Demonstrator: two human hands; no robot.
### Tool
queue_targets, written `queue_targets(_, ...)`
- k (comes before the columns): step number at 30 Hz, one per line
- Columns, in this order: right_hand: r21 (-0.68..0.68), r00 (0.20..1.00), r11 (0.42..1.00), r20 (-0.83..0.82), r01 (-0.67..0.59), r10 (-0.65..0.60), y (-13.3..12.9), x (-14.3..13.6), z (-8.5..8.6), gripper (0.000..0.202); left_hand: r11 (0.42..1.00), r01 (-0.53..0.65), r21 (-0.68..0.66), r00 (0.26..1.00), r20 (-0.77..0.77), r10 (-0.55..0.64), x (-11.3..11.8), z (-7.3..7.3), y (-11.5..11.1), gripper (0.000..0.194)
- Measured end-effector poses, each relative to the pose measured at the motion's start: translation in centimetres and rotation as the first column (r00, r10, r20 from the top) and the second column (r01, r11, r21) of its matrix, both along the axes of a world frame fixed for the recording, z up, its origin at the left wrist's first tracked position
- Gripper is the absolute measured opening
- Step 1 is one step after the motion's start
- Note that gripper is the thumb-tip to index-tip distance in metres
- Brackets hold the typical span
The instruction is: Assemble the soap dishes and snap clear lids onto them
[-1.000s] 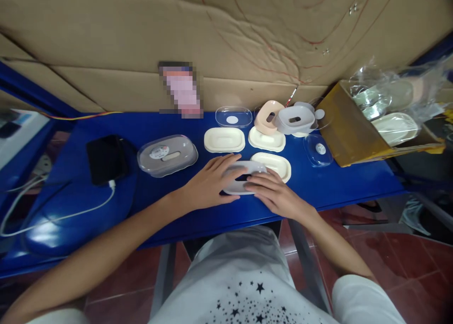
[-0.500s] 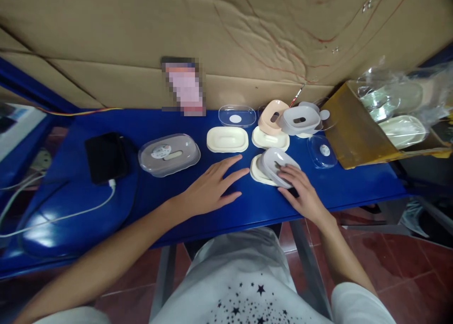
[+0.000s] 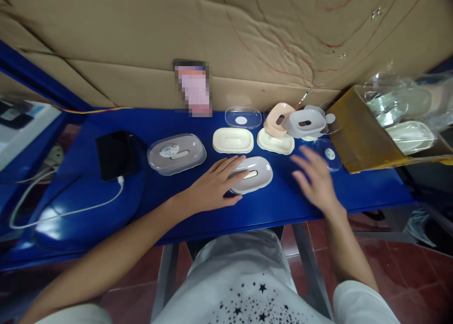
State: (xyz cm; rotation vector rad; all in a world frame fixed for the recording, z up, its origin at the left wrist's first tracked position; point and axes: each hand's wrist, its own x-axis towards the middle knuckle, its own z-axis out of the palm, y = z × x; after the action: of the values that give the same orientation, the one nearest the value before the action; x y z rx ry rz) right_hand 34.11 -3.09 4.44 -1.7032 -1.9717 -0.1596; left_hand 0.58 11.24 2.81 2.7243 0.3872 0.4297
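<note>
My left hand (image 3: 216,182) lies with fingers apart over the left end of a grey oval dish (image 3: 261,169) with a slot in its middle; something cream shows through the slot. My right hand (image 3: 316,178), slightly blurred and holding nothing, hovers over the blue table with its fingers spread. Just past it lies a clear plastic lid (image 3: 328,155) with a round sticker. Behind the dish are two cream oval trays, one on the left (image 3: 232,140) and one on the right (image 3: 274,143). A peach slotted piece (image 3: 278,118) leans on the right tray, beside a grey slotted piece (image 3: 307,122).
On the left sits a grey dish under a clear cover (image 3: 177,154). Another clear lid (image 3: 243,118) lies at the back. A cardboard box (image 3: 339,135) of bagged pieces bounds the right. A black device (image 3: 116,155) with a white cable (image 3: 106,201) occupies the far left.
The grey dish now sits level on the front cream tray, slightly further left. My right hand has let go of it and moved right and away. My left hand has come onto the dish.
</note>
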Motion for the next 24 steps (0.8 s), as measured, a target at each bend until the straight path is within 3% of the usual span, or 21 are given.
queue_targets(1, 0.039, 0.978, 0.977, -0.015, 0.211, -0.21, -0.5, 1.8, -0.1, 0.045, 1.0, -0.015, 0.005, 1.0, -0.004, 0.015, 0.0, 0.1, -0.1, 0.066)
queue_targets(3, 0.008, 0.849, 0.849, 0.007, 0.528, -0.528, -1.4, 4.9, -0.6, 0.057, 0.999, -0.046, -0.001, 0.999, -0.011, 0.046, -0.1, 0.3, -0.2, 0.066)
queue_targets(5, -0.063, 0.724, 0.722, 0.029, 0.689, -0.689, -2.1, 6.4, -1.5, 0.07, 0.997, -0.069, -0.019, 0.998, -0.018, 0.068, -0.3, 0.3, -0.1, 0.066)
queue_targets(7, -0.092, 0.694, 0.691, 0.005, 0.717, -0.72, -2.9, 6.3, -2.3, 0.076, 0.996, -0.068, -0.06, 0.997, -0.023, 0.067, -0.5, 0.3, 0.1, 0.065)
queue_targets(8, -0.088, 0.719, 0.719, -0.032, 0.69, -0.694, -3.3, 5.7, -2.6, 0.076, 0.993, -0.063, -0.1, 0.998, -0.019, 0.061, -0.6, 0.3, 0.2, 0.066)
queue_targets(10, -0.088, 0.822, 0.835, -0.145, 0.543, -0.55, -4.1, 3.8, -2.7, 0.069, 0.975, -0.049, -0.219, 0.999, 0.003, 0.051, -0.8, 0.4, 0.5, 0.076)
queue_targets(12, -0.137, 0.91, 0.955, -0.294, 0.263, -0.293, -4.7, 1.6, -2.4, 0.062, 0.936, -0.04, -0.35, 0.998, 0.029, 0.053, -1.0, 0.5, 0.8, 0.089)
queue_targets(13, -0.165, 0.92, 0.981, -0.359, 0.106, -0.16, -4.7, 0.4, -2.2, 0.063, 0.913, -0.04, -0.405, 0.997, 0.038, 0.06, -1.0, 0.5, 0.9, 0.093)
queue_targets(15, -0.214, 0.905, 0.965, -0.423, -0.152, 0.048, -4.1, -1.7, -1.7, 0.067, 0.874, -0.037, -0.484, 0.997, 0.045, 0.066, -1.0, 0.5, 1.1, 0.097)
queue_targets(17, -0.249, 0.898, 0.919, -0.396, -0.307, 0.192, -2.7, -3.3, -1.3, 0.067, 0.849, -0.033, -0.528, 0.995, 0.058, 0.075, -1.0, 0.5, 1.1, 0.102)
queue_targets(21, -0.265, 0.875, 0.843, -0.272, -0.469, 0.401, 0.7, -5.0, -0.4, 0.07, 0.842, -0.005, -0.54, 0.995, 0.081, 0.058, -1.0, 0.6, 1.3, 0.107)
queue_targets(24, -0.259, 0.86, 0.821, -0.193, -0.509, 0.472, 2.2, -5.4, 0.7, 0.073, 0.86, 0.013, -0.51, 0.997, 0.074, 0.029, -1.2, 0.9, 1.7, 0.109)
